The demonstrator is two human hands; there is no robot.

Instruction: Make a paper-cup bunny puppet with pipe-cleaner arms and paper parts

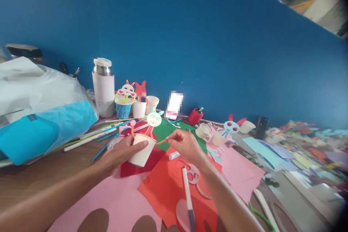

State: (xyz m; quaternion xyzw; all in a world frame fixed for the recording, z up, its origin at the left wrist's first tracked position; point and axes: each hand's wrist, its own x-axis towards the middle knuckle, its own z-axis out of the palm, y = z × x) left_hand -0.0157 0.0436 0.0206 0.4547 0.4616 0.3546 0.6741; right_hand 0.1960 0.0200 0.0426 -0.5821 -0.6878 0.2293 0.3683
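Note:
My left hand (pixel 129 149) is wrapped round a white paper cup (pixel 142 151), tilted a little above the coloured paper. A pale rabbit-like paper face (pixel 154 119) stands over the cup's rim on orange pipe cleaners. One orange arm on the left ends in a pink paper disc (pixel 133 123). With thumb and finger pinched, my right hand (pixel 181 143) grips the end of the orange pipe cleaner (pixel 161 141) that sticks out to the right of the cup. Whatever else sits at that fingertip is too small to make out.
Red-orange paper (pixel 157 185) lies below, with a marker (pixel 187 192) on it. Behind are finished cup figures (pixel 123 107), a flask (pixel 103 88) and a phone-like bright screen (pixel 174 104). A plastic bag (pixel 46 108) stands left; paper scraps (pixel 307 152) spread right.

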